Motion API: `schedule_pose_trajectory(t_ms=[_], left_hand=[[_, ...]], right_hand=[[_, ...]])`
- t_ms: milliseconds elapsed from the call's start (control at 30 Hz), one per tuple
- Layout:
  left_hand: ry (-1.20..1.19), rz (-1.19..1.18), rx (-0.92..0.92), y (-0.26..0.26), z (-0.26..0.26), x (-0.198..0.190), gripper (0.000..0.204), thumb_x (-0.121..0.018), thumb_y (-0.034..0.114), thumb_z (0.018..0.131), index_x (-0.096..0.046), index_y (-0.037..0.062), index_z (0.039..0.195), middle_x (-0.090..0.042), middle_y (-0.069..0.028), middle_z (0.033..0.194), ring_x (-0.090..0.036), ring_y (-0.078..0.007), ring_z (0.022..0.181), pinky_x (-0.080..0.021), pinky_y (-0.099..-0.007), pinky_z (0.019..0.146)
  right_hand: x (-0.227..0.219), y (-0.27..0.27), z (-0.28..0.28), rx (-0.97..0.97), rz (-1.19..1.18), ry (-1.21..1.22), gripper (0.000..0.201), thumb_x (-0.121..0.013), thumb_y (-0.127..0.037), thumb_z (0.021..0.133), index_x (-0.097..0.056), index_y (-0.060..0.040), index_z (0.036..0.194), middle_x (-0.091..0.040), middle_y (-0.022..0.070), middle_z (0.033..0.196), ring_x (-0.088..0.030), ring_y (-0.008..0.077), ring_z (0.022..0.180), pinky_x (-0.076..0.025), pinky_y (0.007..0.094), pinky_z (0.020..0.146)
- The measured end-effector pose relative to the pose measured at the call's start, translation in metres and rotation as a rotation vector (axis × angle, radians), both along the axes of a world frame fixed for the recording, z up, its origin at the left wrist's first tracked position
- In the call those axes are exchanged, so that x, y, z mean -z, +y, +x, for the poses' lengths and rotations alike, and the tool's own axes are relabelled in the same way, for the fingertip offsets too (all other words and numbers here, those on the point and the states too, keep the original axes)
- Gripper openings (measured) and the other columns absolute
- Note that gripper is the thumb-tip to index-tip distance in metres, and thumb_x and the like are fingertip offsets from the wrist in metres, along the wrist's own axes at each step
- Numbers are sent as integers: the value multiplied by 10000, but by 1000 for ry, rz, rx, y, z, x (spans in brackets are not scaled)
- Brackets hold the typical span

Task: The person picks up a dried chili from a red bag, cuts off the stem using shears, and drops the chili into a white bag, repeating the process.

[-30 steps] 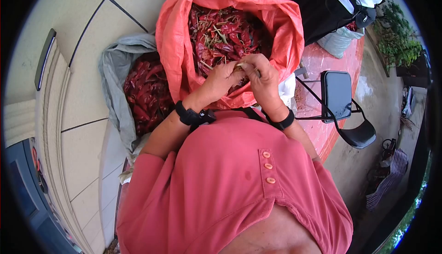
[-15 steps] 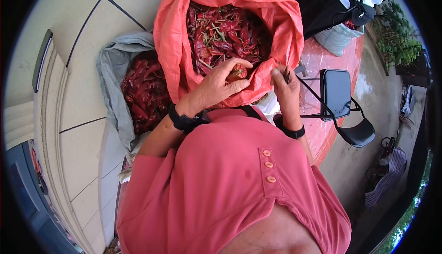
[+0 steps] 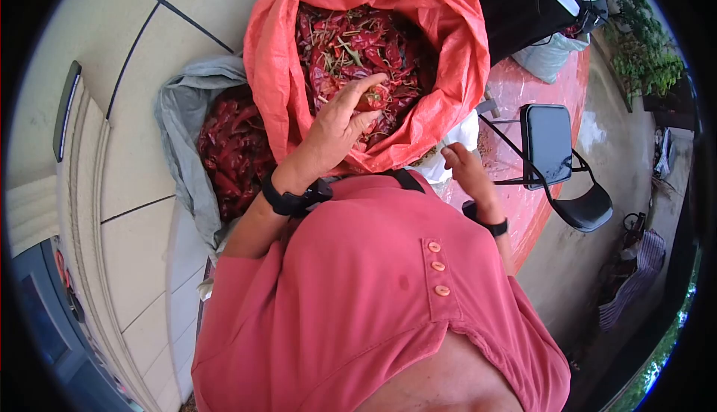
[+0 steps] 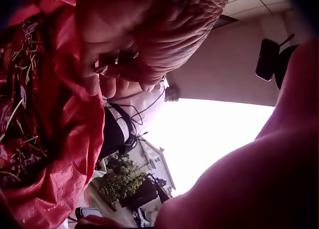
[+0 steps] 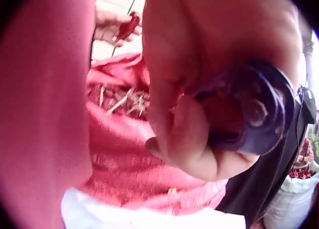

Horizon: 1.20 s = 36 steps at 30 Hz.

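Note:
Over the mouth of a large red woven sack (image 3: 455, 76) my left hand (image 3: 340, 121) holds a dried red chili pepper (image 3: 371, 98) between thumb and fingers. The same chili pepper (image 5: 128, 27) shows in the right wrist view, behind the sack. Many dried chili peppers (image 3: 328, 69) with pale stalks fill the sack. My right hand (image 3: 469, 172) is to the right of the sack, low near my body. In the right wrist view its fingers curl round a purple looped tool (image 5: 271, 109) with a round rivet-like spot; the tool's far end is hidden.
A grey sack (image 3: 175, 106) of red chilies stands left of the red one. To the right are a red-covered surface (image 3: 515, 91), a black folding chair (image 3: 549, 143) and a pale sack (image 3: 544, 60). A black bag (image 3: 515, 9) stands behind.
My hands were together over the red sack and have come apart. The right hand has moved right and back toward my body; the left, with the chili pepper, has shifted slightly left.

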<state>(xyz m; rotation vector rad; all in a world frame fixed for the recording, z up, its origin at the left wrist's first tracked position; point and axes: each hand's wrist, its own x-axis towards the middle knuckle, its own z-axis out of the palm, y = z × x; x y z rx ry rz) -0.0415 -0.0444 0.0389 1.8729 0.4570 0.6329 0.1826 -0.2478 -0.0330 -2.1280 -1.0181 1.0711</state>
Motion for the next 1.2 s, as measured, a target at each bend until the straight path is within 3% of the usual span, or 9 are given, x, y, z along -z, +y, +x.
schedule_pose_trajectory(t_ms=[33, 133, 233, 300, 400, 600, 900, 1200], left_hand=[[13, 20, -14, 0, -1, 1, 422, -552, 103, 960, -437, 15, 1356, -594, -116, 1217, -583, -199, 1073, -468, -302, 920], [29, 71, -46, 1, 0, 8, 386, -544, 98, 965, -454, 9, 1329, -609, -122, 1212, -600, -206, 1079, -473, -320, 930], [26, 91, -74, 2, 2, 9, 352, -537, 75, 960, -475, 4, 1299, -614, -127, 1210, -612, -215, 1083, -476, -336, 937], [45, 94, -85, 2, 1, 6, 342, -541, 36, 939, -494, 9, 1277, -614, -131, 1206, -614, -229, 1095, -476, -342, 940], [44, 184, -90, 2, -1, -8, 418, -605, 3, 849, -510, 37, 1255, -568, -164, 1197, -557, -345, 1096, -456, -402, 932], [31, 262, -121, 6, -6, -12, 453, -600, -58, 801, -518, 37, 1236, -575, -139, 1150, -563, -324, 1031, -464, -403, 913], [44, 469, -134, 13, -8, -11, 484, -612, -123, 716, -557, 32, 1171, -617, -137, 1059, -584, -322, 973, -486, -404, 877], [129, 355, -134, 8, -5, 3, 357, -586, -67, 811, -571, -4, 1162, -617, -179, 1045, -613, -359, 986, -507, -396, 841]], right_hand=[[-29, 7, -2, -6, 93, 146, 313, -579, -299, 964, -611, 0, 1054, -627, 48, 824, -579, 155, 702, -466, 318, 625], [-112, 34, -18, 47, 141, 300, 281, -611, -251, 952, -611, -6, 1090, -593, -3, 866, -531, 96, 749, -453, 274, 650], [-135, 53, -34, -111, 393, 132, 275, -641, -213, 934, -608, 11, 1089, -594, 0, 877, -542, 103, 774, -462, 266, 687], [-149, 69, -43, -214, 470, -49, 287, -666, -200, 898, -614, 16, 1079, -636, 73, 883, -603, 182, 768, -480, 301, 693], [-154, 87, -50, -298, 524, -263, 271, -675, -227, 852, -639, -25, 1029, -657, 161, 917, -640, 343, 807, -492, 397, 671], [-152, 100, -53, -380, 457, -363, 257, -653, -267, 867, -642, -36, 982, -668, 143, 902, -644, 346, 808, -497, 408, 667], [-148, 106, -52, -426, 397, -322, 272, -639, -288, 872, -662, -57, 1014, -679, 124, 927, -649, 338, 843, -504, 409, 689], [-126, 106, -61, -399, 479, -552, 227, -642, -288, 869, -641, -84, 970, -657, 90, 865, -653, 305, 738, -510, 418, 615]])
